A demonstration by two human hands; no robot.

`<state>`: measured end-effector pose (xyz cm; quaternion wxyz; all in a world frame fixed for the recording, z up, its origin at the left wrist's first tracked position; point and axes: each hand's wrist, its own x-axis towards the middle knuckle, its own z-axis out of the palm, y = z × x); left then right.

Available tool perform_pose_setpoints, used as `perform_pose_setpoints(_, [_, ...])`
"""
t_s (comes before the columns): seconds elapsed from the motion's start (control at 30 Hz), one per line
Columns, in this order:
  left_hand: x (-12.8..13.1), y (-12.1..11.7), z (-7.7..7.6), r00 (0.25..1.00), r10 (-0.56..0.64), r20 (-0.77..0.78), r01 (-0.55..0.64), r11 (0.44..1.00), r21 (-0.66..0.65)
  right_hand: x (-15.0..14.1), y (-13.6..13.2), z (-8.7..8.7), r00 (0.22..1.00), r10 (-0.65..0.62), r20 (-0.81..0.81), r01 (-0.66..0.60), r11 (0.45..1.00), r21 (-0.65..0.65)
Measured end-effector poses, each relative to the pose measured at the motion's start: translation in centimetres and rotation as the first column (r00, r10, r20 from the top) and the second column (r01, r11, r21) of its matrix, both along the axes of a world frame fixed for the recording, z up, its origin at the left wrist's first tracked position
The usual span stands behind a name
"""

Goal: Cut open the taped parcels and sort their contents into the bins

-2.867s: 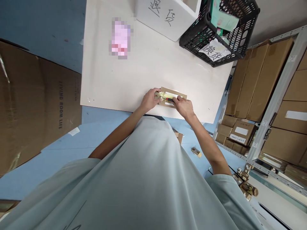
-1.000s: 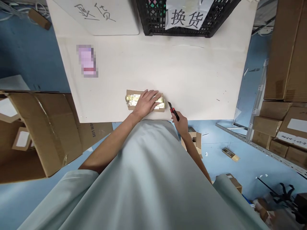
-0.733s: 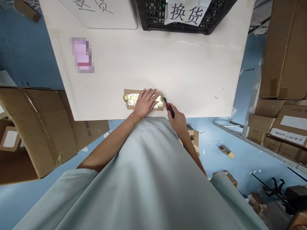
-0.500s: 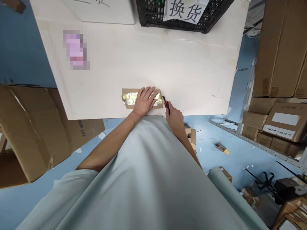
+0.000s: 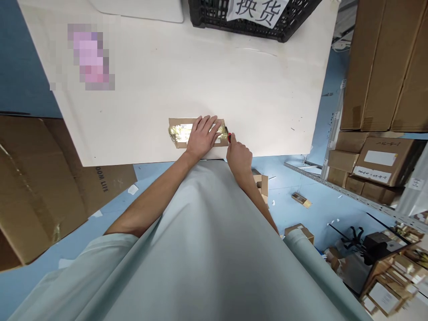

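Note:
A small flat cardboard box (image 5: pixel 182 120) with shiny yellowish tape along it lies near the front edge of the white table (image 5: pixel 160 84). My left hand (image 5: pixel 201 139) rests on the box's right half, fingers stretched out and slightly spread, covering part of the tape. My right hand (image 5: pixel 239 156) is wrapped round a red and black utility knife (image 5: pixel 229 137). The knife's tip is at the box's right end; whether the blade touches the tape is too small to tell. Most of the knife's handle is hidden in my fist.
A black plastic crate (image 5: pixel 214 15) with a handwritten sheet stands at the table's back, beside a white bin (image 5: pixel 150 10). A blurred pink item (image 5: pixel 90 55) lies at the left. Large cartons (image 5: pixel 43 178) flank the table's left; shelves with boxes (image 5: pixel 377 160) stand right.
My right hand has gone from above the box to its right end with the knife. My left hand has moved from the left end onto the box. The view has turned.

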<state>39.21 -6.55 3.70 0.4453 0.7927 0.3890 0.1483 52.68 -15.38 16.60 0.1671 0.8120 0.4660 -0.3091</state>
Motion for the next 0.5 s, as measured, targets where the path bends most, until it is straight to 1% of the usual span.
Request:
perform_pose_setpoints(0.1, [-0.1,-0.2,-0.2,1.0,-0.005,0.001,0.005,1.0,0.001,-0.2,-0.6,0.7,1.0,0.015,-0.003,-0.015,0.999,-0.04])
perform_pose_setpoints(0.2, [-0.2,-0.4,-0.3,1.0,-0.016,-0.004,0.016,1.0,0.016,-0.5,-1.4,1.3,1.0,0.002,0.008,-0.001,0.997,-0.074])
perform_pose_setpoints(0.33, [-0.3,-0.7,-0.3,1.0,-0.024,-0.007,0.024,1.0,0.016,-0.9,-1.9,2.1,1.0,-0.025,0.009,0.025,0.996,-0.088])
perform_pose_setpoints(0.5, [-0.3,-0.6,-0.4,1.0,-0.028,0.001,0.028,0.999,0.021,-0.8,-2.0,2.5,0.998,-0.063,0.0,0.063,0.992,-0.108])
